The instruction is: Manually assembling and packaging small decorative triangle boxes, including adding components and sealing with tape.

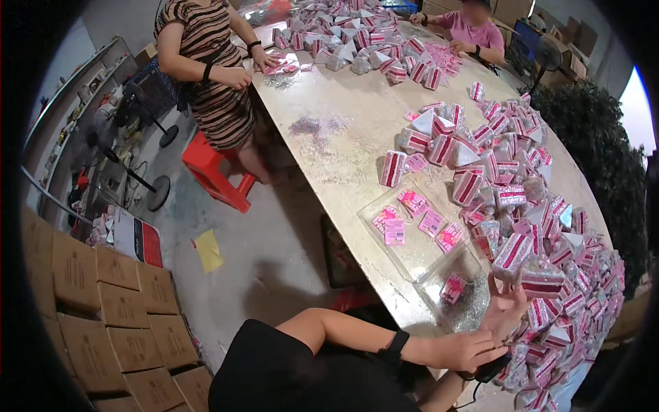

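My right hand [504, 310] reaches up from the lower edge to the near pile. Its fingers are against a pink-and-white pack [513, 254] shaped like a slice of cake, and a second wedge pack [542, 278] sits against the fingertips. Both look larger than their neighbours, as if raised, though the grip is partly hidden. My left hand [470, 350] is closed at my right wrist, fingers pressed together beside a black device [493, 368]; what they pinch is hidden. Just beyond lie clear plastic trays [414, 280] with pink cards [431, 223] and silvery glitter.
Wedge packs [473, 185] are heaped along the table's [343, 178] right side and far end. A person in a striped dress [216, 75] works at the left edge, another in pink [473, 31] at the far end. A red stool [216, 172], fans and stacked cartons [123, 305] stand left.
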Demonstrator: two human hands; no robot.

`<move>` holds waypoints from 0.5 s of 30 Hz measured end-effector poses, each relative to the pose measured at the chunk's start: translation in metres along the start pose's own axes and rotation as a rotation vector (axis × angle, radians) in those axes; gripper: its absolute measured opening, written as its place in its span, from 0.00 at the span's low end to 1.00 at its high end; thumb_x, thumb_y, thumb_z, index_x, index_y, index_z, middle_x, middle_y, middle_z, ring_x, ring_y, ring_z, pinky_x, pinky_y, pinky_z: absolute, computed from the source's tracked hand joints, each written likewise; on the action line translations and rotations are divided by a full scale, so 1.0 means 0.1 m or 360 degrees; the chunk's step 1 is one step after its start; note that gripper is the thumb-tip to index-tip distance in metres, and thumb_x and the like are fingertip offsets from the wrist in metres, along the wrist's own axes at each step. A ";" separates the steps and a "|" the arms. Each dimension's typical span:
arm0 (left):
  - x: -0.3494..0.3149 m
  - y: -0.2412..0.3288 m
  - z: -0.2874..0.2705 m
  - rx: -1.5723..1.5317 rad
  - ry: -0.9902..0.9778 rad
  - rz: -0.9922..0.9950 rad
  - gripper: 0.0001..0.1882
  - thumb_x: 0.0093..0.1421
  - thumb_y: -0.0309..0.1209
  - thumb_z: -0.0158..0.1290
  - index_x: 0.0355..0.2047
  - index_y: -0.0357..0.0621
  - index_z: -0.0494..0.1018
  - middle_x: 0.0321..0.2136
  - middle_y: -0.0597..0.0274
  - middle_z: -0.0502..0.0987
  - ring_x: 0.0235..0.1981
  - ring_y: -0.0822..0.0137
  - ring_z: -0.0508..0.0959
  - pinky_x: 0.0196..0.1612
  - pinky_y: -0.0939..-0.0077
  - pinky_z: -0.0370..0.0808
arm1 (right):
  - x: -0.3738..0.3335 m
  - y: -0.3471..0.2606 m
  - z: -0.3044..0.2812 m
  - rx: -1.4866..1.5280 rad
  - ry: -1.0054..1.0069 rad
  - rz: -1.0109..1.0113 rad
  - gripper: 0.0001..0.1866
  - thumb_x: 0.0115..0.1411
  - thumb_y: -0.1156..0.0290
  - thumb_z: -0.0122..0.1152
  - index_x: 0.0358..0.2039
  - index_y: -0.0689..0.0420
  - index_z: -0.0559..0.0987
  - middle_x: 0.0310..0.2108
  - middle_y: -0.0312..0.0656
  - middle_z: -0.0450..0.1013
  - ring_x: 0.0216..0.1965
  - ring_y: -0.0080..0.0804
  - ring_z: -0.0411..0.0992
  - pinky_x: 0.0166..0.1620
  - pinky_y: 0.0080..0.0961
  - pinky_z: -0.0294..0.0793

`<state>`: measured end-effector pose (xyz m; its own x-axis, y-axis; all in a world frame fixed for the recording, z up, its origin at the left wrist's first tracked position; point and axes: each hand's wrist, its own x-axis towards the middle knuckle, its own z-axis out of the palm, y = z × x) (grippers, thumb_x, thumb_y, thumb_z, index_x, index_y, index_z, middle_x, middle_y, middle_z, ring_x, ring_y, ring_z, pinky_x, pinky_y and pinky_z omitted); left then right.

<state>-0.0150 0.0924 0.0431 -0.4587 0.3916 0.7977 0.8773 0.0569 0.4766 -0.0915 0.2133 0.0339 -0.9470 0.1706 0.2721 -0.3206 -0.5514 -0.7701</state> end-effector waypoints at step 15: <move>-0.50 0.15 -0.43 0.0015 0.0091 0.0260 0.28 0.52 0.34 0.62 0.53 0.38 0.70 0.44 0.55 0.72 0.48 0.54 0.73 0.49 0.64 0.72 | -1.45 -0.23 -0.50 0.0557 0.0588 0.0914 0.36 0.52 0.61 0.60 0.62 0.54 0.65 0.54 0.45 0.71 0.56 0.47 0.68 0.61 0.46 0.63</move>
<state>0.0148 0.0339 0.0263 -0.3169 0.3433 0.8842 0.9420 0.0056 0.3355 0.0522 0.2425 -0.0166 -0.9275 0.0072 -0.3736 0.1899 -0.8521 -0.4877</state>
